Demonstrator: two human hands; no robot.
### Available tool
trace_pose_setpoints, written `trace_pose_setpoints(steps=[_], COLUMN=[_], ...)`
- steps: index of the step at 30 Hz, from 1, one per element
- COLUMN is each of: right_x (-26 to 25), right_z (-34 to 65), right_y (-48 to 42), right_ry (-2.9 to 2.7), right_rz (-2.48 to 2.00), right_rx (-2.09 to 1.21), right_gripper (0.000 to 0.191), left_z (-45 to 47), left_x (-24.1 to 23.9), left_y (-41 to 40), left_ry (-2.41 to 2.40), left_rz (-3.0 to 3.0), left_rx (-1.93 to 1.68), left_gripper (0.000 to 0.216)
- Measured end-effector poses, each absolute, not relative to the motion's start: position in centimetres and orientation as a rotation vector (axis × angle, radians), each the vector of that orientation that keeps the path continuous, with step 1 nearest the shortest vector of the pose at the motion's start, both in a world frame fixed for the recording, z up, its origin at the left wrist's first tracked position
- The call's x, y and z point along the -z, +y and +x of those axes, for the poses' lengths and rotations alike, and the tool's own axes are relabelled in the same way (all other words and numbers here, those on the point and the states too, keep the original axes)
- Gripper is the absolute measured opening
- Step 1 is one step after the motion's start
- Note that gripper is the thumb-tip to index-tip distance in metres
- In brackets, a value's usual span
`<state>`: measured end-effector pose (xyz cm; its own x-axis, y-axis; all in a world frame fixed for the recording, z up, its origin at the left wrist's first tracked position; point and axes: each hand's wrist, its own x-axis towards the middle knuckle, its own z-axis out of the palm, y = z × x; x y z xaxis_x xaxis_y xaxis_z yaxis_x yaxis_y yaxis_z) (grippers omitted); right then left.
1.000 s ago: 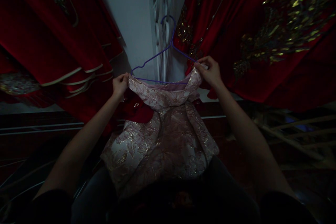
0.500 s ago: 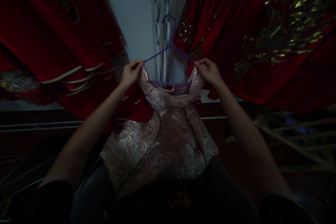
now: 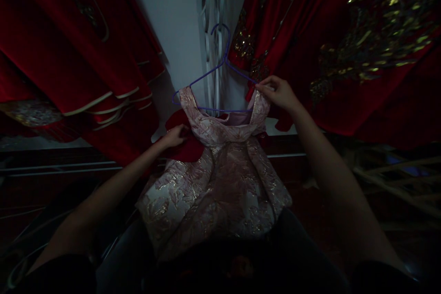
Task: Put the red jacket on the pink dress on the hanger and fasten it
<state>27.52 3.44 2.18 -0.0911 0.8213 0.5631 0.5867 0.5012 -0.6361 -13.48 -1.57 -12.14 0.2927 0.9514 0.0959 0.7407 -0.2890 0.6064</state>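
A pale pink dress [image 3: 220,135] with shiny gold leaf patterns hangs on a purple hanger [image 3: 206,73], its skirt spread toward my lap. My right hand [image 3: 279,94] pinches the dress's right shoulder strap together with the hanger's arm. On the other side, the left strap [image 3: 188,98] lies over the hanger, whose left end sticks out past it. Beside the bodice my left hand [image 3: 176,136] has its fingers curled on a piece of red cloth [image 3: 189,149] that shows at the dress's left side. Its fingertips are partly lost in shadow.
Red garments with pale trim [image 3: 113,55] hang at the left. More red garments with gold sequins [image 3: 372,32] hang at the right. Between them stand a pale wall and a white metal upright [image 3: 215,4]. Wooden slats [image 3: 396,165] show dimly at lower right.
My left hand has let go of the left strap and moved down to the red cloth, which now reaches higher beside the bodice. My right hand keeps its pinch on the right strap.
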Motion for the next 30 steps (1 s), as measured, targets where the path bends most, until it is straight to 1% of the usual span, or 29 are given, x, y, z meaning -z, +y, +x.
trace_pose_setpoints(steps=[2,3,5,9,12,15,18,20,23,25,28,30], right_x=[-2.4,-2.5,-2.6,-2.6,-2.6,-3.0,-3.3,-3.3,-3.0,-2.8,-3.1,-3.7], right_z=[27.7,27.7,27.6,27.2,27.1,27.2,27.2,26.8,26.0,25.8,26.5,27.0], right_y=[3.4,3.5,3.6,3.7,3.6,3.4,2.9,2.2,1.4,1.4,2.9,4.4], right_ry=[-1.82,-1.835,-1.888,-2.002,-1.944,-1.912,-1.939,-1.952,-1.976,-1.978,-1.935,-1.957], right_rz=[-1.181,-1.191,-1.236,-1.383,-1.425,-1.411,-1.387,-1.386,-1.399,-1.416,-1.488,-1.52], right_rx=[-0.277,-0.265,-0.269,-0.295,-0.174,-0.082,-0.048,-0.045,-0.065,-0.087,-0.142,-0.256], right_gripper=[0.042,0.043,0.049,0.065,0.068,0.068,0.068,0.068,0.067,0.067,0.066,0.062], left_z=[-15.5,-16.4,-17.7,-17.5,-16.1,-14.8,-13.4,-11.9,-8.8,-6.7,-4.8,-4.6], left_x=[9.8,8.7,7.1,5.8,5.3,3.7,0.8,-1.4,-4.1,-5.1,-5.4,-5.2], left_y=[-0.4,0.1,0.9,2.3,3.9,5.6,6.9,7.1,6.5,5.9,5.3,5.3], left_ry=[1.331,1.323,1.353,1.329,1.253,1.181,1.289,1.344,1.331,1.271,1.225,1.212], left_rz=[1.981,1.896,1.722,1.379,1.231,1.194,1.256,1.359,1.76,1.964,2.111,2.154], left_rx=[-0.417,-0.351,-0.364,-0.695,-1.01,-1.184,-1.33,-1.418,-1.548,-1.594,-1.596,-1.558], left_gripper=[0.04,0.037,0.036,0.036,0.027,0.018,0.011,0.01,0.015,0.02,0.026,0.03])
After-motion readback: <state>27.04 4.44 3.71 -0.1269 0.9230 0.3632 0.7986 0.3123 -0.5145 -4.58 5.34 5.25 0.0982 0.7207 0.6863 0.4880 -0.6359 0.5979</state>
